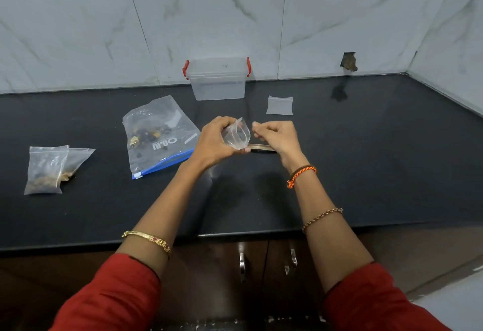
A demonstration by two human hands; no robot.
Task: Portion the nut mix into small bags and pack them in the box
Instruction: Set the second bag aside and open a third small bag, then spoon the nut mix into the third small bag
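My left hand grips a small clear bag above the black counter, mouth turned toward my right hand, whose fingers are curled just beside the bag's edge. I cannot tell whether they pinch anything. A large zip bag with a blue seal holds the nut mix, lying left of my hands. Two small filled bags lie at the far left. An empty small bag lies flat behind my right hand. A clear plastic box with red clips stands open by the wall.
A flat metal tool lies on the counter under my hands. The tiled wall runs along the back and right, with a broken hole in one tile. Cabinet doors with metal handles sit below the counter's front edge.
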